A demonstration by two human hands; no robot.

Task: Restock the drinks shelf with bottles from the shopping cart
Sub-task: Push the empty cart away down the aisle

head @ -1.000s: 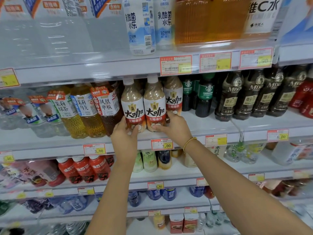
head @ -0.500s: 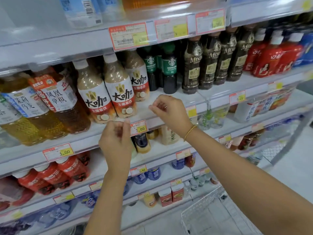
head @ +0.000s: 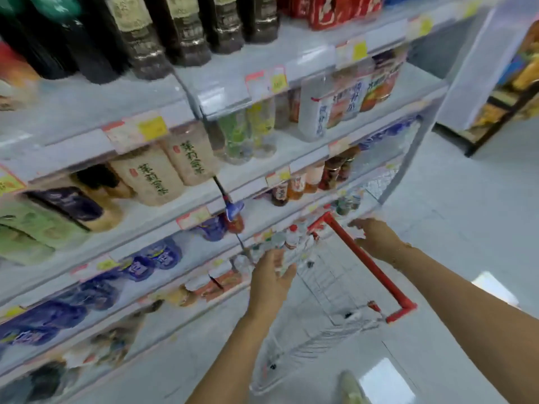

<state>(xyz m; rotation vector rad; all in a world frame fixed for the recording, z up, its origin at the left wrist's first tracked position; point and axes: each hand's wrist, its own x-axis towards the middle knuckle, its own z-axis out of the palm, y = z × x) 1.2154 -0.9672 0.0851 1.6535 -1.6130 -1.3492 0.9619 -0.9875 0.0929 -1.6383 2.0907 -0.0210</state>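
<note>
Beside the drinks shelf (head: 87, 112), the wire shopping cart (head: 326, 290) stands on the floor (head: 466, 214), its red handle (head: 367, 266) on the right side. The left hand (head: 271, 284) hovers above the cart's near left rim, fingers straight and apart, holding nothing. The right hand (head: 376, 240) hovers just beyond the red handle, fingers spread, holding nothing. Small clear bottles (head: 291, 239) with red and white caps show at the cart's far end; motion blur prevents telling whether they stand in the cart or on the lowest shelf. Dark bottles (head: 186, 33) line the upper tier.
</note>
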